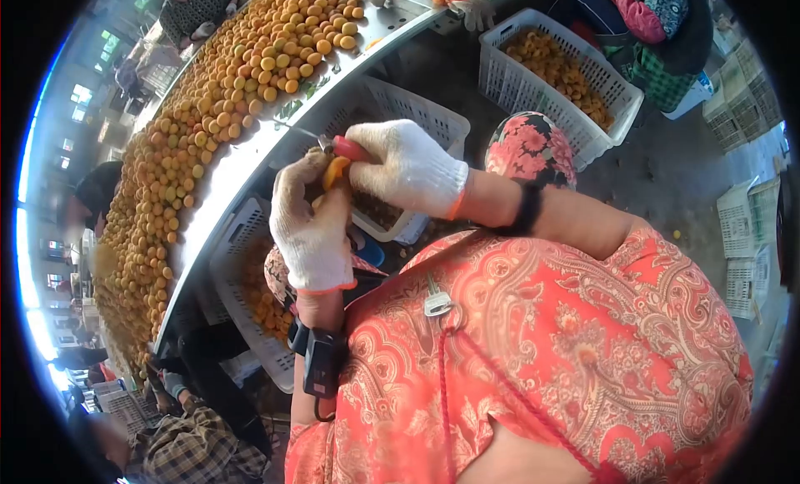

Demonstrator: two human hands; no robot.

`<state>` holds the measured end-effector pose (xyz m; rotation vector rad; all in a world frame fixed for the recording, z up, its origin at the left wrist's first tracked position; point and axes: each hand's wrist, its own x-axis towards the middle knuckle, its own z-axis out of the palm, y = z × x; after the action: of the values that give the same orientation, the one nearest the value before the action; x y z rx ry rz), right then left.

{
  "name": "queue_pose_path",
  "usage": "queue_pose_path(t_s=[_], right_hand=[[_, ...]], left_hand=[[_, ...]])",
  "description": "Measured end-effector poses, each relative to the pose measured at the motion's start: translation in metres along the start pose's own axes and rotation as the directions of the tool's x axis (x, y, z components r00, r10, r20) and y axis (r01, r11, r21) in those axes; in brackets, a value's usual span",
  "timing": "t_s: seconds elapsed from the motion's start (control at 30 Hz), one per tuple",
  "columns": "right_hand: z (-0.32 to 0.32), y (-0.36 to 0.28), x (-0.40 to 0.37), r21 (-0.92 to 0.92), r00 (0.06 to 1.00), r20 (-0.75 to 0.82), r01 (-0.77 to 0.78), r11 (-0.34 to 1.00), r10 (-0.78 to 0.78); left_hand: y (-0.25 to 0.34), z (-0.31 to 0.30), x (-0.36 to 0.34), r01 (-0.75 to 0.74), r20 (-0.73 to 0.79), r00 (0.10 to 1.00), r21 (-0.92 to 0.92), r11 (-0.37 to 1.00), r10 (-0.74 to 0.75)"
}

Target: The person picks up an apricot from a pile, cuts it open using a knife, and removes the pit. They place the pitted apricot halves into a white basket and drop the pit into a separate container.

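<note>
Apricots (242, 88) were heaped all along the metal worktop (218, 180), a long curving bank of them, and we had our hands up just off its near edge. We were wearing white knit gloves (323, 263), pretty grubby around the fingertips. Our left hand (304, 217) had its fingers curled in close on an orange apricot piece (336, 174), which sat right between both hands, in front of our chest. Our right hand (410, 167) had its fingers closed around a red-handled tool (353, 150), its metal end right by the fruit and the left fingertips. Couldn't tell exactly how the metal met the flesh, too small and blurry.

Down below, we had a white plastic crate (236, 299) with orange pieces in it, tucked near the worktop's edge, plus another crate (433, 109) behind our hands. Off to the right stood a third crate, loaded with more orange fruit pieces (560, 63). Across the top a co-worker's gloved hand (478, 14) showed near the end of the worktop, and someone in a plaid shirt (196, 446) was at lower left.
</note>
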<state>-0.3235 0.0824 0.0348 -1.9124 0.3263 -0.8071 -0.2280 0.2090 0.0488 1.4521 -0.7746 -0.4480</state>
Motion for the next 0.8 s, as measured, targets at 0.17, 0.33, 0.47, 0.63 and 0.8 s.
queue_pose_path(t_s=[0.17,0.33,0.47,0.63,0.8], right_hand=[[0.003,-0.008,-0.004,0.035,0.997,0.057,-0.048,0.998,0.046],[0.002,-0.004,0.003,0.348,0.924,0.247,-0.366,0.863,0.293],[-0.011,0.016,0.006,0.347,0.843,0.307,-0.531,0.773,0.441],[-0.02,0.074,0.0,-0.088,0.889,0.195,-0.406,0.91,0.415],[-0.023,0.104,0.001,-0.15,0.867,0.17,-0.446,0.882,0.468]], left_hand=[[0.003,-0.014,-0.002,-0.21,0.074,0.978,0.365,0.907,0.196],[0.019,-0.051,-0.004,0.227,0.021,0.973,-0.258,0.939,-0.229],[-0.004,-0.143,0.0,0.199,-0.248,0.938,-0.185,0.962,-0.241],[-0.054,-0.312,-0.01,0.484,-0.475,0.859,0.626,0.612,-0.194],[-0.022,-0.305,0.064,0.271,-0.277,0.954,0.62,0.736,-0.117]])
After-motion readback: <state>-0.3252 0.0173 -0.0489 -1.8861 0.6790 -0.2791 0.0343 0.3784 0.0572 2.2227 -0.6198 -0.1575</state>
